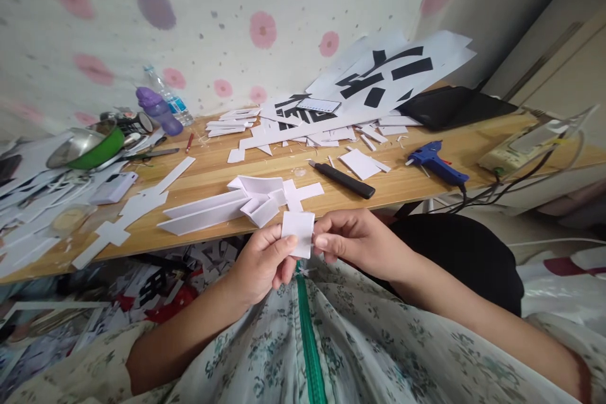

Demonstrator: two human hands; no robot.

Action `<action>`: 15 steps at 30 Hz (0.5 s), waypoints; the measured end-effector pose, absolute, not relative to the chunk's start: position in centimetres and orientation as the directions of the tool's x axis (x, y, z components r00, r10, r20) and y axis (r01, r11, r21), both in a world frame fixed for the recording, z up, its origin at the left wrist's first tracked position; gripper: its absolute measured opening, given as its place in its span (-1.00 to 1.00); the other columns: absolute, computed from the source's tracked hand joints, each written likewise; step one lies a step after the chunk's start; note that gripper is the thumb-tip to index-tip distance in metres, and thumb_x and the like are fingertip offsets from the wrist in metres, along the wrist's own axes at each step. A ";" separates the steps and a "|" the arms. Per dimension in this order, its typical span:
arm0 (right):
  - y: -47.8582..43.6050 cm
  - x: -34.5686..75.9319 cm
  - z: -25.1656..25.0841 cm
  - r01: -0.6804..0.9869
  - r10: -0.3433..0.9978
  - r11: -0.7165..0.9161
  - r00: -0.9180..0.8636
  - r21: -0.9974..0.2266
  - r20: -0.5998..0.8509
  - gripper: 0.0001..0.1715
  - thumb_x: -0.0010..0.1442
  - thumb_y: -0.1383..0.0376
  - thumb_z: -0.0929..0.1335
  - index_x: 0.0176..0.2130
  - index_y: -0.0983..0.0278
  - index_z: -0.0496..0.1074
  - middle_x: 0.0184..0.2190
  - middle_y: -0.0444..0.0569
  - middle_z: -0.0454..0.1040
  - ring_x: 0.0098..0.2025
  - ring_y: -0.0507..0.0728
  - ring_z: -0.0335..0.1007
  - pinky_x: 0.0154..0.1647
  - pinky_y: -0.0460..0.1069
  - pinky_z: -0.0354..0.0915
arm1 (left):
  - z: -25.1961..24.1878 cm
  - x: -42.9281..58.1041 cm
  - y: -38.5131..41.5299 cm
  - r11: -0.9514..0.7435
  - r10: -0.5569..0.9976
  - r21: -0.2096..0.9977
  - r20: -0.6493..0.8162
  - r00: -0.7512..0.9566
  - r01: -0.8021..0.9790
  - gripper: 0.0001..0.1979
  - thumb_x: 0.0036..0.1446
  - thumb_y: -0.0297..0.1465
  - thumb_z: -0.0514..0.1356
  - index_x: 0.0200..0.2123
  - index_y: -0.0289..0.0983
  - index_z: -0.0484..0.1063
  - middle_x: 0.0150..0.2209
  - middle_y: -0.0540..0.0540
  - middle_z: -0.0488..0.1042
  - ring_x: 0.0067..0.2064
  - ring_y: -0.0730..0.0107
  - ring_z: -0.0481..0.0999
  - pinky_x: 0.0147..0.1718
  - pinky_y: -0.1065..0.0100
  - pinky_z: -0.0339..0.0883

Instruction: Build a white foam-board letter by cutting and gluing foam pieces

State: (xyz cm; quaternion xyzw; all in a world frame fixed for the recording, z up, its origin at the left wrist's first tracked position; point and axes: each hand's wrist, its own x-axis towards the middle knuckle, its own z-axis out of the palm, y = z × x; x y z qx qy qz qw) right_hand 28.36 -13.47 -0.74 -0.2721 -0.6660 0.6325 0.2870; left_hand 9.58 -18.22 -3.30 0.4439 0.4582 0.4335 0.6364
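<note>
Between thumb and fingers, my left hand (265, 260) grips a small white rectangular foam-board piece (297, 232) in front of the table edge. At the right edge of that piece, my right hand (348, 237) has its thumb and index finger pinched together; whatever is between them is too small to name. Just beyond my hands, a white folded assembly of upright strips (227, 202) stands on the table, with a flat white cutout (303, 192) beside it. A black utility knife (343, 179) lies to the right of these.
A blue glue gun (436, 163) with a cable lies right, near a power strip (509, 151). White offcuts and a sheet with black shapes (374, 85) cover the table's back. Left are a green bowl (101, 148), purple bottle (160, 111) and more cutouts (132, 208).
</note>
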 end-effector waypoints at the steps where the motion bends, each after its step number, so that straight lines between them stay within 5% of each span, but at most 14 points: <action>1: -13.6 28.0 -0.9 0.011 0.741 0.060 -0.671 -0.998 0.038 -0.63 0.13 0.06 0.36 -0.46 0.32 0.38 -0.57 -0.13 0.38 -0.56 -0.05 0.23 -0.54 -0.12 0.19 | -3.3 9.5 -18.2 0.220 0.961 0.969 -0.195 0.198 -0.112 -0.60 0.05 -0.06 0.21 -0.50 -0.30 0.29 -0.80 0.12 0.23 -0.75 0.62 0.09 -0.66 0.46 -0.09; 8: -12.9 27.9 -1.1 0.007 0.865 0.185 -0.476 -0.983 0.159 -0.81 0.06 0.28 0.33 -0.54 0.29 0.34 -0.65 -0.20 0.28 -0.61 -0.06 0.10 -0.61 -0.13 0.06 | -3.1 9.4 -18.5 0.253 0.949 0.953 -0.211 0.234 -0.165 -0.60 0.00 -0.07 0.24 -0.52 -0.30 0.27 -0.85 0.16 0.16 -0.78 0.66 0.01 -0.65 0.47 -0.09; 15: -11.9 29.5 -0.6 0.121 0.937 0.282 -0.250 -0.952 0.245 -0.76 0.07 0.21 0.37 -0.54 0.28 0.37 -0.62 -0.15 0.36 -0.60 -0.04 0.17 -0.59 -0.10 0.12 | -3.3 9.3 -18.5 0.278 0.937 0.945 -0.227 0.265 -0.173 -0.59 -0.02 -0.07 0.25 -0.54 -0.29 0.26 -0.86 0.17 0.12 -0.78 0.67 -0.02 -0.66 0.47 -0.12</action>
